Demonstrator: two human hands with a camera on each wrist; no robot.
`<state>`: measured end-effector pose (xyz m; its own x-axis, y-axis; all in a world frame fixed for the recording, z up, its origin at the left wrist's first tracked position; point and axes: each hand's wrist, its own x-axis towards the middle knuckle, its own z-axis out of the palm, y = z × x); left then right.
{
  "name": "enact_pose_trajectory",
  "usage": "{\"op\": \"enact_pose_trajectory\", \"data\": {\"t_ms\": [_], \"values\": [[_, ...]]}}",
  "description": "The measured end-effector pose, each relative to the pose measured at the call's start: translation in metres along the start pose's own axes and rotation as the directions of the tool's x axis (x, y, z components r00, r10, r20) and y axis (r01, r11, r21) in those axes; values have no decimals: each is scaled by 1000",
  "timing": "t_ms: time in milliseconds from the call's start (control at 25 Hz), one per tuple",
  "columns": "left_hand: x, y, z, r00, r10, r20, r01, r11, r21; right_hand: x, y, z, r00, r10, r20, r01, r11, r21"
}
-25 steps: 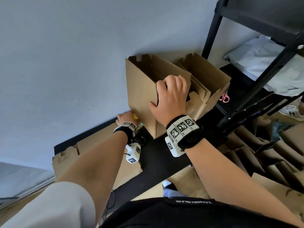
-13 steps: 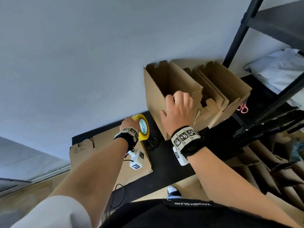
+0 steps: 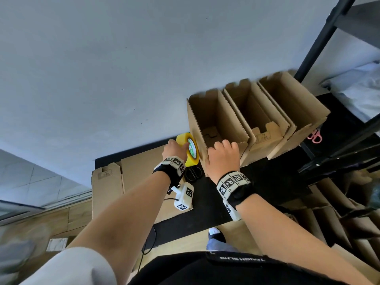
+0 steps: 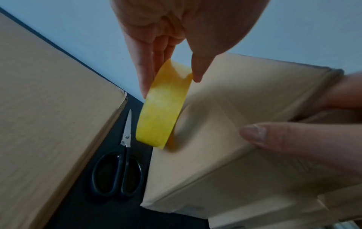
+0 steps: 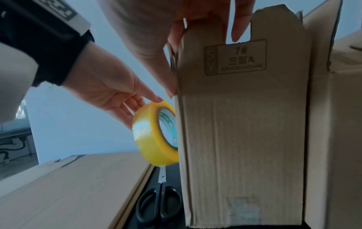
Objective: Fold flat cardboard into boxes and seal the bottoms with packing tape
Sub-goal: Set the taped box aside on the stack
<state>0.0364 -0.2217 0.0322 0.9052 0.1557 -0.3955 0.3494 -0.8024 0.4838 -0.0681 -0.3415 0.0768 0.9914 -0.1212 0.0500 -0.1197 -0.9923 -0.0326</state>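
Black-handled scissors [image 3: 193, 173] lie on the black tabletop [image 3: 207, 204] between flat brown cardboard sheets [image 3: 107, 190] and the upright open brown cardboard box [image 3: 213, 128]. The left hand [image 3: 173, 149] pinches the yellow packing tape roll [image 3: 190, 148]; the right hand [image 3: 223, 158] curls over the box rim, grey wall [image 3: 102, 68] behind

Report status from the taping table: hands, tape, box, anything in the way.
Left hand grips tape roll. Right hand holds near box by its rim. Black scissors lie at the box's foot.

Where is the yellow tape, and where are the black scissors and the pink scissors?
yellow tape [image 3: 188, 148], head view, on the roll's outer band.
black scissors [image 4: 117, 173], left wrist view, on the handle loops.
pink scissors [image 3: 314, 136], head view, on the handles.
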Motion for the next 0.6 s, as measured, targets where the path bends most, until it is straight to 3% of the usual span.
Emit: {"op": "enact_pose_trajectory", "data": {"t_ms": [200, 320, 480, 600], "values": [[1, 7, -1, 998, 53, -15, -53, 998, 15, 11, -4, -5, 998, 58, -39, -58, 998, 5], [2, 4, -3, 999, 39, -11, -39, 999, -2, 14, -10, -3, 985, 73, -156, -68, 997, 40], [-3, -10, -10, 1000, 6, 22, -4, 997, -81, 21, -23, -11, 983, 8, -184, -8, 1000, 1], [-4, -29, -23, 999, -11, 31, 16, 985, -169, 27, -47, -16, 957, -114, -265, 120, 993, 9]]}}
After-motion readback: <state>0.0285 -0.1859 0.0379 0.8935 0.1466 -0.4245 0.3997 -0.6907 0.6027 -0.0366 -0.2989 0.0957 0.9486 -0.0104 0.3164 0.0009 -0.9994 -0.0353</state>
